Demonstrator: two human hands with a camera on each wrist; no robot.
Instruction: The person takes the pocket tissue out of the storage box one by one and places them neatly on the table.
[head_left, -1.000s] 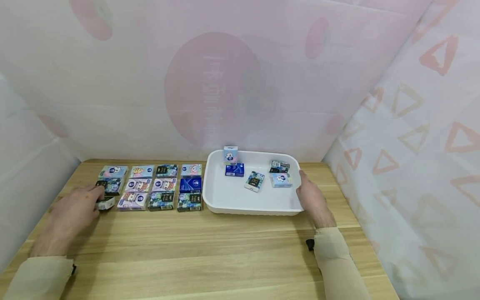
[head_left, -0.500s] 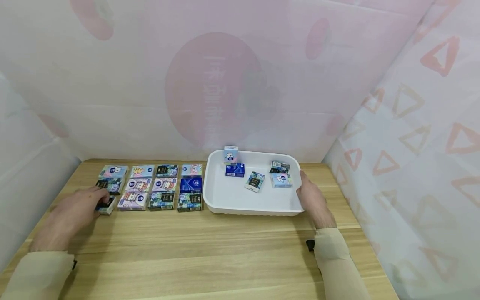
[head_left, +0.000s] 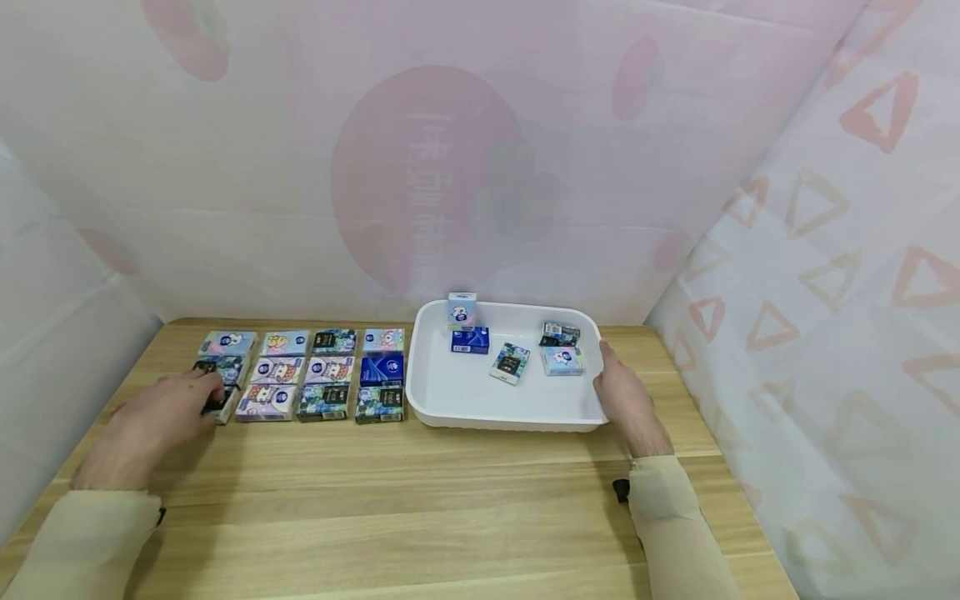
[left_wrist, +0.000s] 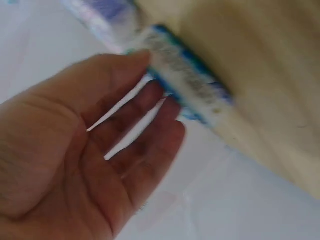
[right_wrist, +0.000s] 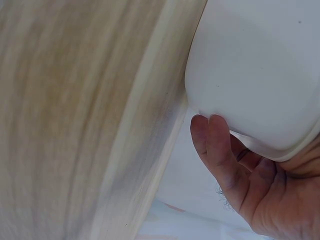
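Observation:
At the front left corner of the rows, my left hand [head_left: 153, 425] pinches a dark floral tissue pack [left_wrist: 185, 75] between thumb and fingers; in the head view the hand covers much of it. Behind it lies another dark floral tissue pack [head_left: 225, 368]. On its right is a purple-and-white tissue pack [head_left: 266, 401]. My right hand [head_left: 626, 396] grips the right end of a white plastic tray [head_left: 450, 398]. The right wrist view shows its fingertips [right_wrist: 218, 125] under the tray's rim. Inside the tray lie several tissue packs, among them a dark floral one [head_left: 510, 363].
Several more tissue packs lie flat in columns left of the tray, including a dark blue pack [head_left: 382, 368] beside its wall. A light blue pack [head_left: 461, 310] stands upright at the tray's back left. The wooden table [head_left: 420, 508] meets a pale printed backdrop [head_left: 300, 250] behind.
My left hand has moved slightly right, turning the tissue pack flatter and bringing it up beside the purple-and-white pack. The right hand and tray stay where they were.

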